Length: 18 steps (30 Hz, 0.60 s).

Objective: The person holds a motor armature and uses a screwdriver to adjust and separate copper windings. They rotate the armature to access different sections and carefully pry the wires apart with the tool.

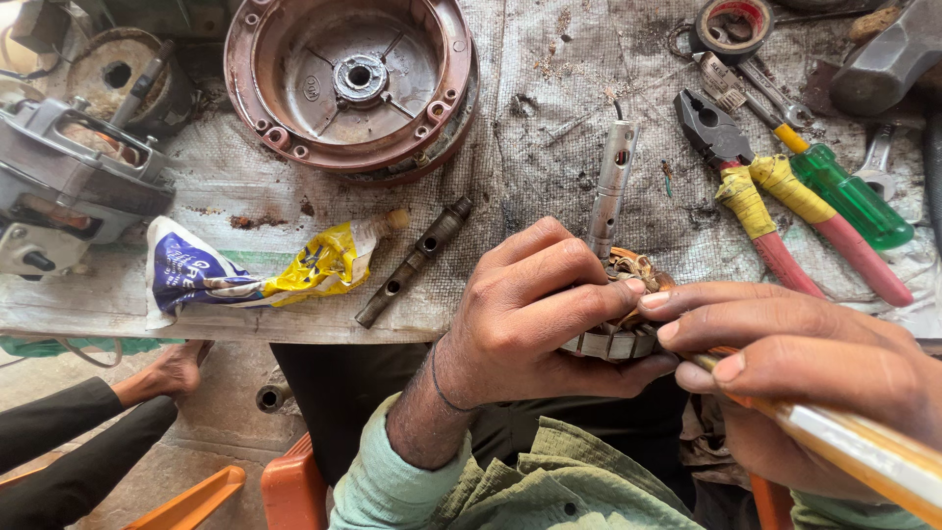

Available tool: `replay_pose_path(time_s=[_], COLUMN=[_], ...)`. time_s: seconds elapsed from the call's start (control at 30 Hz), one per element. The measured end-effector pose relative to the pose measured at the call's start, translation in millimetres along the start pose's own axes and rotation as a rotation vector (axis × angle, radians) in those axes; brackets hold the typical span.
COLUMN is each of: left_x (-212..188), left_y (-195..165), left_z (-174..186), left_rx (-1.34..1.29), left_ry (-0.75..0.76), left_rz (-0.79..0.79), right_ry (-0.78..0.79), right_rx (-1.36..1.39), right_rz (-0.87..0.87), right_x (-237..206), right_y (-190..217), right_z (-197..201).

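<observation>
Wound motor stator gripped over the lap

The round laminated-steel stator with copper windings point(616, 312) is clasped by the left hand point(535, 314); a yellow-handled tool point(863, 447) is gripped by the right hand point(795, 378), just beside it.

One package in view: a crumpled squeeze tube point(265, 270) lying on its side near the front edge of the workbench point(549, 167), left of centre. Flattened rear end is white and blue-purple with printed lettering; the middle is yellow; the neck tapers to a small tan cap pointing right. It rests just left of a dark metal rod point(414, 261). No signs or screens visible.
</observation>
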<state>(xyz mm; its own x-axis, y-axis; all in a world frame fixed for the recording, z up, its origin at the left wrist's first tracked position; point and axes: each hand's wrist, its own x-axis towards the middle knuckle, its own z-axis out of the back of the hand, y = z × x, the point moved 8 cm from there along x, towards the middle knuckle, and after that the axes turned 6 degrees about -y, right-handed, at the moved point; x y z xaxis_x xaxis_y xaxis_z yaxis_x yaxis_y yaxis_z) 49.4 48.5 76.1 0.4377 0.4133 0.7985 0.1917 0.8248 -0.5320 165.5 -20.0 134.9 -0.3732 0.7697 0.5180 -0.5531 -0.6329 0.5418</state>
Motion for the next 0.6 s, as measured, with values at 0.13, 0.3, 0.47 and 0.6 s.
replay_pose_path(time_s=[0.13,0.3,0.47,0.6], left_x=[0.6,1.6,1.8,2.5], left_y=[-2.8,-4.0,-4.2,-2.1], left_z=[-2.9,-4.2,-4.2,-3.5], left_rx=[0.006,-0.004,0.002,0.012], left_ry=[0.018,0.032,0.044,0.021], left_rz=[-0.046,-0.058,-0.067,-0.044], right_ry=[-0.351,-0.345,-0.346,-0.426], right_rx=[0.113,0.124,0.189,0.257], right_rz=[-0.256,-0.313,-0.321,-0.326], right_x=[-25.6,-56.4,-46.8,-41.1], right_y=[-19.5,-35.0,-38.4,-38.4], right_z=[5.5,6.2,6.7,8.0])
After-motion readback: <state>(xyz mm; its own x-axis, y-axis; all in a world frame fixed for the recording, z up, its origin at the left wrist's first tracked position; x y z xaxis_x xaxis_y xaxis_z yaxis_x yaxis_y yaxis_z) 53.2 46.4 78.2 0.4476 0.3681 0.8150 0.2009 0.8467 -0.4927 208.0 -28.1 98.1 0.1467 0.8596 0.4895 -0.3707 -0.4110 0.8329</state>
